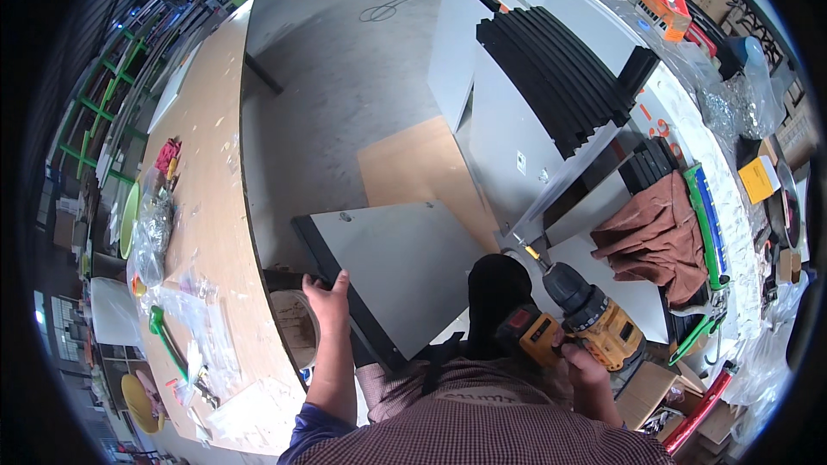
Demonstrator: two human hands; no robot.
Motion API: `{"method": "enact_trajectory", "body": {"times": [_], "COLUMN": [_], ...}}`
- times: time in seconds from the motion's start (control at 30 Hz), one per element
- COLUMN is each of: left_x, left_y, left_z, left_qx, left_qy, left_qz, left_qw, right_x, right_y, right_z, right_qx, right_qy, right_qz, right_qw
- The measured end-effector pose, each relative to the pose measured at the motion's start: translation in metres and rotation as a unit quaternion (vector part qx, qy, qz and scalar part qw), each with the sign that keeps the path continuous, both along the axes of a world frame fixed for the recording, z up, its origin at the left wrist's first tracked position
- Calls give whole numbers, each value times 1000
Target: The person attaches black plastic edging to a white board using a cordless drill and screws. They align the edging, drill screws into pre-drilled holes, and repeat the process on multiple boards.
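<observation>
Nearest the wearer is a checked apron (413,435). The right hand (584,366) is closed around the handle of a yellow-and-black drill (610,331), which points away from the body with a bit (534,253) fitted in its chuck. The left hand (329,303) holds the panel (396,263) by its black edge strip (332,274), thumb pointing up. The panel, grey-white, lies slanted directly ahead of the wearer, its near corner at the lap; the drill is to its right, apart from it.

To the right of the drill stands an open carton (648,392), with a red tube (699,413) beside it. Further up that side, a brown cloth (659,241) hangs next to a green-and-blue strip (706,228).

On the left stands a long wooden bench (220,164), bearing a green-handled tool (168,340) and, beyond it, a clear bag (153,237).

Beyond the panel, a brown board (422,159) lies on the floor. To the right, black bars (556,77) are stacked above pale sheets (504,116). Farthest out, a loose cable (392,0) lies coiled on the concrete.
</observation>
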State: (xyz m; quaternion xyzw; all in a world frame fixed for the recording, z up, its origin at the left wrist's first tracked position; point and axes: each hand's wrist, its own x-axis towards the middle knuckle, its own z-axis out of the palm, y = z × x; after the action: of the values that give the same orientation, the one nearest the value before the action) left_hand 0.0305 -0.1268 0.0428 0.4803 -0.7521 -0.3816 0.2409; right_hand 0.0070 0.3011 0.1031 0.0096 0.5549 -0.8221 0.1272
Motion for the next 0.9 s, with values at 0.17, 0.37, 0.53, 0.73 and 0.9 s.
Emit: {"method": "enact_trajectory", "body": {"times": [0.17, 0.37, 0.53, 0.73, 0.9], "left_x": [8, -1, -24, -62, -72], "left_y": [-18, -24, -35, -27, -4], "left_z": [-21, -27, -18, 26, 63], "left_qx": [238, 322, 229, 110, 5], "left_qy": [48, 41, -19, -90, -202], "left_qz": [12, 0, -74, -179, -271], "left_qw": [970, 946, 971, 974, 941], "right_x": [1, 1, 2, 0, -28], "right_y": [-4, -7, -7, -7, -3], "right_z": [2, 9, 13, 7, -26], "right_qx": [18, 58, 82, 34, 31], "right_qy": [35, 5, -2, 26, 66], "right_qz": [15, 40, 73, 46, 91], "right_qw": [999, 998, 994, 998, 993]}}
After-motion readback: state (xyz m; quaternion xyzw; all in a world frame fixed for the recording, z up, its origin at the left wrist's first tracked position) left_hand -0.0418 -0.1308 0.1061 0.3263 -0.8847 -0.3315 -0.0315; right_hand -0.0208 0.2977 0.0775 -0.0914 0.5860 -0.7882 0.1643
